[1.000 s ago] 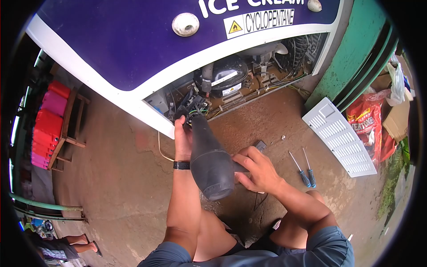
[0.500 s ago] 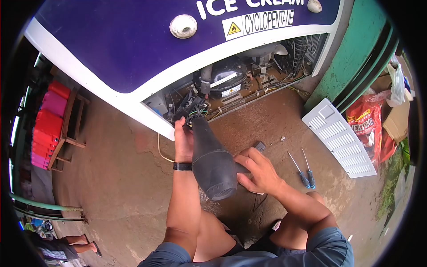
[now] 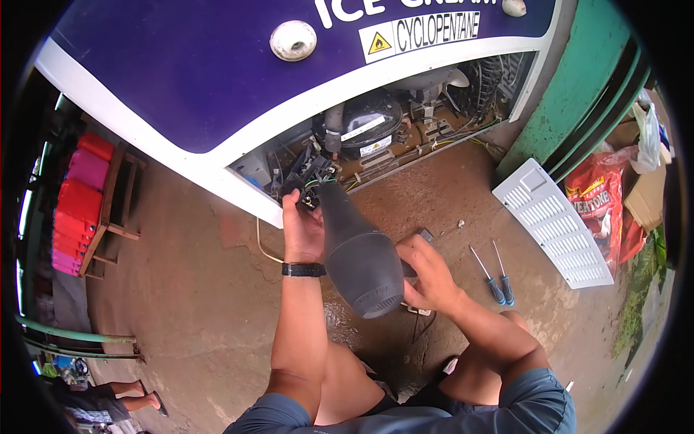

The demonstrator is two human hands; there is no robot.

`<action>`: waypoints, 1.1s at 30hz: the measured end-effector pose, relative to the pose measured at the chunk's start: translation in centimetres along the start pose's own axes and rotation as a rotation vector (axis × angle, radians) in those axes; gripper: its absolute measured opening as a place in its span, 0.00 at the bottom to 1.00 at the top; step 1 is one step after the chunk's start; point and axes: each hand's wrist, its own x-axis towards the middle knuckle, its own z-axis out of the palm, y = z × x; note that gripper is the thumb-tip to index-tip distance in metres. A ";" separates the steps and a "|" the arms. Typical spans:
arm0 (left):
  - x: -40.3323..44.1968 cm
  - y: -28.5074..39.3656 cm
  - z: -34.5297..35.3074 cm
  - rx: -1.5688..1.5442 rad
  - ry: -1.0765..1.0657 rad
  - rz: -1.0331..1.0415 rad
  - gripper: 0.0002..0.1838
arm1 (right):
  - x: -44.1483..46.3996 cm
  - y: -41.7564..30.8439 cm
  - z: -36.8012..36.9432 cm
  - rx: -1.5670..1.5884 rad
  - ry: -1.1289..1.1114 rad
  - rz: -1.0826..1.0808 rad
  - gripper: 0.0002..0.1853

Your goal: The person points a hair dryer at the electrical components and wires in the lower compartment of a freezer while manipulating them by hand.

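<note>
My right hand [image 3: 429, 275] is closed around the handle of a dark grey hair dryer [image 3: 361, 264]. The dryer's nozzle points up toward the open bottom compartment of an ice cream freezer [image 3: 181, 87]. Beside the nozzle, my left hand [image 3: 303, 233] grips a black electrical part [image 3: 309, 192] with several wires on it, at the compartment's left front edge. The dryer hides some of those fingers. Behind the part sits a round black compressor [image 3: 372, 119] with white labels.
Two blue-handled screwdrivers [image 3: 501, 288] lie on the concrete floor to the right. A vented white panel [image 3: 555, 224] lies beyond them, near a red bag [image 3: 596, 192]. Red and pink containers [image 3: 78, 199] stand on a wooden bench at left. Another person's legs [image 3: 134, 396] show at lower left.
The hair dryer's rear end has swung right along with my right hand, and its nozzle has shifted slightly right. My left hand stays on the wired part.
</note>
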 end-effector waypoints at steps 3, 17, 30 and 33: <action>1.2 -0.6 -1.6 -0.034 0.008 -0.005 0.21 | -0.3 0.7 0.0 0.007 0.019 0.008 0.25; 1.0 -0.4 -1.8 -0.006 0.020 -0.038 0.19 | 0.3 1.2 -0.5 0.000 0.081 0.008 0.24; 0.9 -0.4 -1.9 -0.007 0.021 -0.029 0.18 | 0.5 1.4 -0.5 0.027 0.122 0.046 0.25; 1.0 -0.4 -2.3 -0.024 0.000 -0.074 0.17 | 0.4 1.4 -0.4 0.052 0.106 0.073 0.24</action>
